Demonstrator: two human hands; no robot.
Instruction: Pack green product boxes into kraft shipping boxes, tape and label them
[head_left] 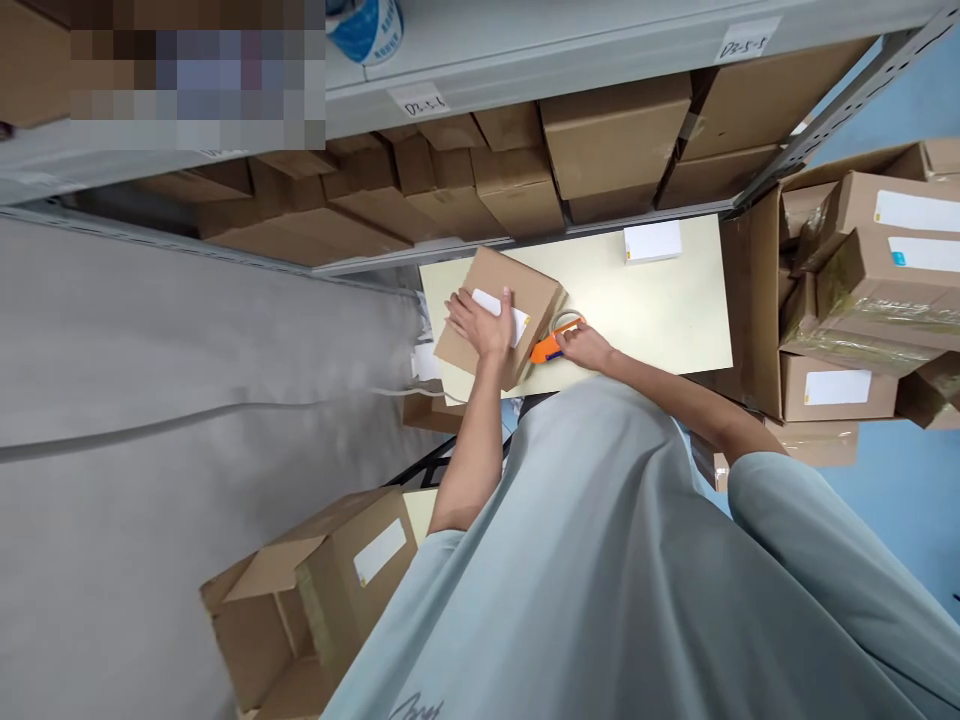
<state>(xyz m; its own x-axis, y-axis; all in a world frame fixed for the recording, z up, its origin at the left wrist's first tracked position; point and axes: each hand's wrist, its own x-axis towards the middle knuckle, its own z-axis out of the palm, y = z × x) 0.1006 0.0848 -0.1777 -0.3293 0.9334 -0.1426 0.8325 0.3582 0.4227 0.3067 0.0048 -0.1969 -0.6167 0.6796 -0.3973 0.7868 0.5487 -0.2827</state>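
Note:
A brown cardboard box [517, 272] lies at an angle on the pale table [600, 300], with a white label [519, 325] on its top. My left hand [480, 322] rests flat on the box with its fingers spread, partly over the label. My right hand [585, 347] is closed around an orange tape dispenser [545, 348], which carries a roll of tape. The dispenser is at the right side of the box; whether it touches the box I cannot tell. Part of its handle is hidden by my fingers.
A small white box [652, 242] sits at the table's back. Behind it stands a grey metal shelf [525, 95] filled with cardboard boxes [615, 130]. At right, a large open carton [754, 300] holds several taped boxes. An open carton [315, 600] is at lower left; a grey cable [262, 408] runs across the left.

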